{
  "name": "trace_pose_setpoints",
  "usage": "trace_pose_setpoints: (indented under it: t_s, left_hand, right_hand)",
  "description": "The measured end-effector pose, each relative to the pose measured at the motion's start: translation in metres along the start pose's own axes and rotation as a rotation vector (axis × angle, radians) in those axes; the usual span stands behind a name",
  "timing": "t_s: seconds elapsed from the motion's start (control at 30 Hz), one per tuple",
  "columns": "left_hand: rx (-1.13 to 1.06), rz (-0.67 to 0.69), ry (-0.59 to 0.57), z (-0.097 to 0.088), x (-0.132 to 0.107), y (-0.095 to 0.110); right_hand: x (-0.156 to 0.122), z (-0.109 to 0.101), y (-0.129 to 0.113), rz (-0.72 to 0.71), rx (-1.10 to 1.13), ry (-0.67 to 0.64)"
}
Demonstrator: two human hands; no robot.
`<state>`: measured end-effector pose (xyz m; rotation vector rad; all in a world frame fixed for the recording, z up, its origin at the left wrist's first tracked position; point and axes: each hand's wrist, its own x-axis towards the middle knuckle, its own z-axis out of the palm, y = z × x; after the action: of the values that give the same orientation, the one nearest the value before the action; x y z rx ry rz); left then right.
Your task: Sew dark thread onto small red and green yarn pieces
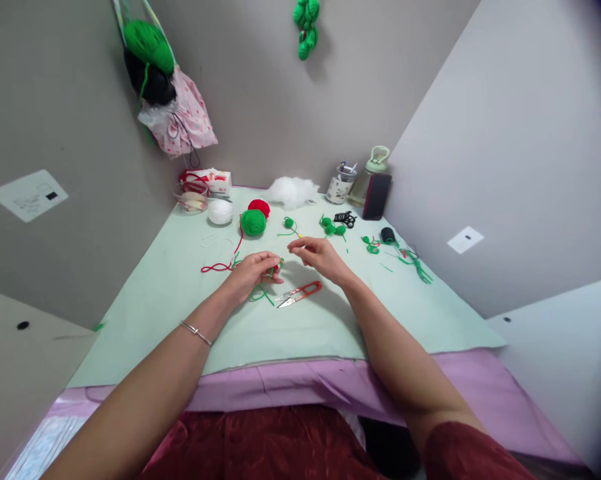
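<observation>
My left hand (255, 275) is closed on a small crochet piece (277, 268) of green, red and white yarn, mostly covered by the fingers. Loose green yarn tails (263, 295) hang below it onto the table. A little to the right, my right hand (321, 259) has its thumb and fingers pressed together; whatever is in them is too small to make out. A yellow bit (301, 235) shows just beyond its fingertips. Thread snips (300, 292) with an orange-red handle lie below both hands. Red yarn (217, 268) runs from beside my left hand toward the yarn balls.
Behind the hands sit a green yarn ball (253, 223), a red one (260, 208), a white one (221, 212) and white stuffing (293, 191). Small green pieces (331, 227) and black thread (387, 235) lie right. A pen cup (340, 185), bottle (363, 187) and phone (377, 197) stand behind.
</observation>
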<state>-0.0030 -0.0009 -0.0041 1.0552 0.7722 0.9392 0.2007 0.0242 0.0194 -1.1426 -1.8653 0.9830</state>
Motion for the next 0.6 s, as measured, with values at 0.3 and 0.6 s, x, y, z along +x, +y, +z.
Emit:
trace_pose_setpoints:
  t_s: [0.3, 0.6]
  left_hand:
    - [0.009, 0.0, -0.005, 0.0007, -0.0007, 0.0013]
    - [0.04, -0.003, 0.009, -0.0006, 0.0024, -0.0014]
  right_hand:
    - [-0.0064, 0.009, -0.0096, -0.044, -0.009, -0.108]
    - [-0.0071, 0.0074, -0.0104, 0.027, 0.189, -0.18]
